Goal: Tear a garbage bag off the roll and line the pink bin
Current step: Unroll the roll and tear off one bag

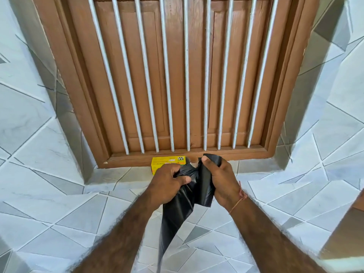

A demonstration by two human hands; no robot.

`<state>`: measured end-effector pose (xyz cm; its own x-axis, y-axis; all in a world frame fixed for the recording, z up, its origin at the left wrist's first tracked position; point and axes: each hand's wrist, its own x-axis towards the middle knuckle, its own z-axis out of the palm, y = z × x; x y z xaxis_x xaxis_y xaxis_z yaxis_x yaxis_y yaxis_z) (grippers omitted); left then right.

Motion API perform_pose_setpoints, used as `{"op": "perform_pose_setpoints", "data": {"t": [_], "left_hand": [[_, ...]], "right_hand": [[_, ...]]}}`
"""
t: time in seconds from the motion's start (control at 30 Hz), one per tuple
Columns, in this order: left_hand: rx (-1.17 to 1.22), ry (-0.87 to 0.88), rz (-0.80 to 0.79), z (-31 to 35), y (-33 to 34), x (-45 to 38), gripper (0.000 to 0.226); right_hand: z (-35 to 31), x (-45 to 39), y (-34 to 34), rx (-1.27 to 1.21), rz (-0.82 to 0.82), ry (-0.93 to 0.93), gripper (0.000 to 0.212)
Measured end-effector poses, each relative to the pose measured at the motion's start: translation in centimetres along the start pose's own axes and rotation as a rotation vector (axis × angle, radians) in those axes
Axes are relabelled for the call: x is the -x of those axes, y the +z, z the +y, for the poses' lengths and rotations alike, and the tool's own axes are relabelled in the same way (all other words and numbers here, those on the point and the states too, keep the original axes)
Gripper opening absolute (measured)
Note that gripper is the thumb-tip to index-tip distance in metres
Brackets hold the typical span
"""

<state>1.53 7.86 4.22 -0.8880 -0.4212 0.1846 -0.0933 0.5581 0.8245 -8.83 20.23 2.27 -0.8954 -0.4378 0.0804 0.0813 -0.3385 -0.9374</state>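
A black garbage bag (183,205) is stretched between both hands in front of the window sill. My left hand (167,184) grips a bunched part of it, and a long tail hangs down below that hand. My right hand (220,180) pinches another fold, thumb on top. Behind the hands a yellow box (163,162) of bags lies on the tiled sill, partly hidden by my left hand. The roll itself cannot be made out. No pink bin is in view.
A brown wooden shuttered window (177,75) with white vertical bars fills the wall ahead. Grey and white tiles (59,174) cover the sill and the walls on both sides. A brown surface edge (346,233) shows at the lower right.
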Motion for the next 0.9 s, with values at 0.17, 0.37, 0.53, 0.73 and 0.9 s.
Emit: {"op": "perform_pose_setpoints", "data": {"t": [0.17, 0.37, 0.53, 0.73, 0.9], "left_hand": [[-0.005, -0.034, 0.031, 0.9, 1.4, -4.0, 0.02], [0.003, -0.054, 0.071, 1.3, 2.5, -6.1, 0.008], [0.037, -0.091, 0.075, 0.7, 2.5, -6.8, 0.021], [0.022, -0.015, 0.058, 1.2, 1.3, -6.6, 0.008], [-0.043, -0.069, 0.194, -2.2, -3.9, -5.4, 0.013]], "right_hand": [[-0.7, -4.9, -1.9, -0.006, -0.052, 0.034, 0.031], [-0.4, -8.3, -3.1, 0.03, -0.101, 0.06, 0.035], [-0.3, -8.8, -2.7, 0.028, -0.076, 0.075, 0.033], [-1.0, -8.1, -1.4, -0.01, -0.043, 0.069, 0.034], [-4.0, -9.3, -4.9, -0.169, 0.215, 0.075, 0.022]]}}
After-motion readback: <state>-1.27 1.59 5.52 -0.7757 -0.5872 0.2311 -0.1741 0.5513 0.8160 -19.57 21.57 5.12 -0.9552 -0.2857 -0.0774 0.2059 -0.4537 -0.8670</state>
